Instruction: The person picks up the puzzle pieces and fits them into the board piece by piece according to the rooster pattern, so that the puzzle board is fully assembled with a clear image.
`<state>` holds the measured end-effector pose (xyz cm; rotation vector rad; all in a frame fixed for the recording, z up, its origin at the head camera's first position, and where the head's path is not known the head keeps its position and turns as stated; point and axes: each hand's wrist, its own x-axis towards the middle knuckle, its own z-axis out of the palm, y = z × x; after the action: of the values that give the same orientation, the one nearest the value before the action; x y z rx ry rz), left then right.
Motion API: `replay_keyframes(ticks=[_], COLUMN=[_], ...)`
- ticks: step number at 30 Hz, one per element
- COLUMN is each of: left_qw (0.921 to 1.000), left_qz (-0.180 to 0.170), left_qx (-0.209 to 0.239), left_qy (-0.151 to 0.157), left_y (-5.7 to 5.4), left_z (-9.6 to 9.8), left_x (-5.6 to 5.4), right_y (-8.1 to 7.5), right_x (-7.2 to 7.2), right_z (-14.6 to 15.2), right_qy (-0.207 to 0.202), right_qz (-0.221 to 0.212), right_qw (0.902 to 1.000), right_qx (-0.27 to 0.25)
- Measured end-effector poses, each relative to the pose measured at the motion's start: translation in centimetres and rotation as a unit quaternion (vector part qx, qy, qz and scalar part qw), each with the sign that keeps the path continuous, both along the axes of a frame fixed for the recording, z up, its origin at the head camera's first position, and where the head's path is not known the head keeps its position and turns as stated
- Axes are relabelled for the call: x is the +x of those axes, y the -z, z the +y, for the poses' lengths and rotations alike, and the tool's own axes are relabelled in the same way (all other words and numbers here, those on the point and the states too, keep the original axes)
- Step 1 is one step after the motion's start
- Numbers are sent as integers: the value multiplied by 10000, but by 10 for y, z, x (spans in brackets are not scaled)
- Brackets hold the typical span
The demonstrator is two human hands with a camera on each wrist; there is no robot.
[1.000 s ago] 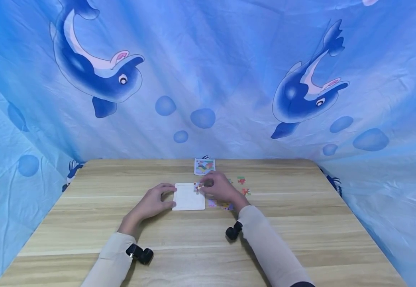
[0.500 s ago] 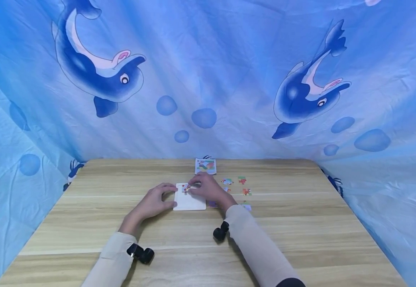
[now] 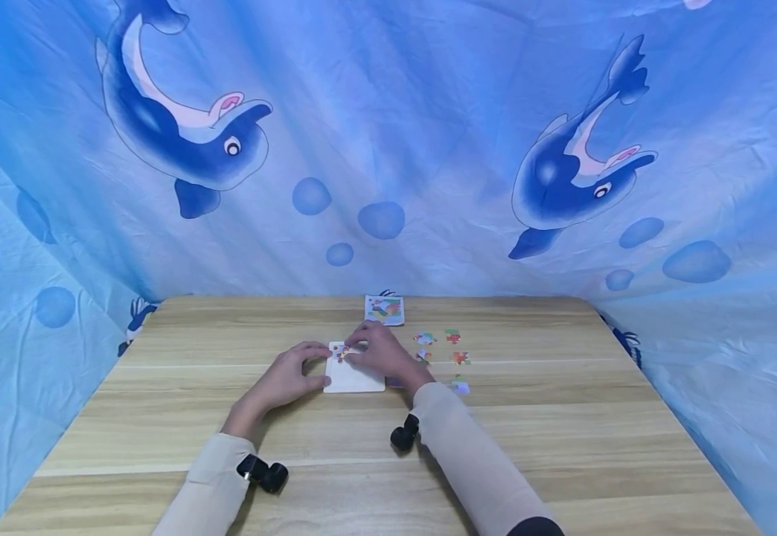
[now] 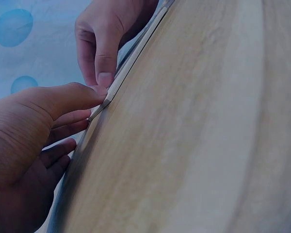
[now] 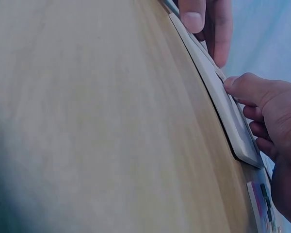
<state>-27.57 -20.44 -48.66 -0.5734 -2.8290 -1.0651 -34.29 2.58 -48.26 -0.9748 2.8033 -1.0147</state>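
A square white puzzle tray [image 3: 356, 378] lies flat on the table. My left hand [image 3: 289, 374] holds its left side, thumb near the front corner and fingers near the back corner; the left wrist view shows that hand [image 4: 39, 126] at the tray edge. Over the tray's back left corner, my right hand [image 3: 383, 353] pinches a small colourful jigsaw piece [image 3: 341, 353] between thumb and fingers. In the right wrist view the right thumb [image 5: 245, 87] is low over the tray [image 5: 228, 114]; the piece is hard to make out there.
Several loose jigsaw pieces [image 3: 460, 358] lie right of the tray, some partly hidden by my right forearm. Behind the tray lies a small printed picture card [image 3: 384, 309]. The wooden table [image 3: 563, 417] ends at a blue dolphin curtain [image 3: 442, 246].
My right hand has moved left with the jigsaw piece, from the tray's back right corner to its back left corner. The left hand has stayed at the tray's side.
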Motion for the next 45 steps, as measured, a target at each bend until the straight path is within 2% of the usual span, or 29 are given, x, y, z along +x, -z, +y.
replay_keyframes(ticks=[13, 25, 30, 37, 42, 45], left_qw=[10000, 10000, 10000, 9999, 9999, 9999], left_qz=[-9, -26, -57, -136, -142, -106], left_qx=[33, 39, -2, -13, -8, 16], left_qy=[35, 66, 41, 22, 31, 34], left_y=[-2, -1, -2, -2, -1, -1], left_z=[1, 2, 3, 2, 1, 1], left_x=[1, 0, 0, 1, 0, 0], right_y=[-1, -4, -9, -14, -12, -11], right_x=[3, 1, -1, -7, -11, -12], right_z=[-3, 10, 38, 98, 139, 153], right_qy=[292, 138, 250, 583, 826, 836], right_qz=[-78, -86, -324, -409, -300, -288], right_qw=[9995, 9998, 9991, 9960, 9952, 9955], right_qx=[118, 147, -95, -530, -436, -334])
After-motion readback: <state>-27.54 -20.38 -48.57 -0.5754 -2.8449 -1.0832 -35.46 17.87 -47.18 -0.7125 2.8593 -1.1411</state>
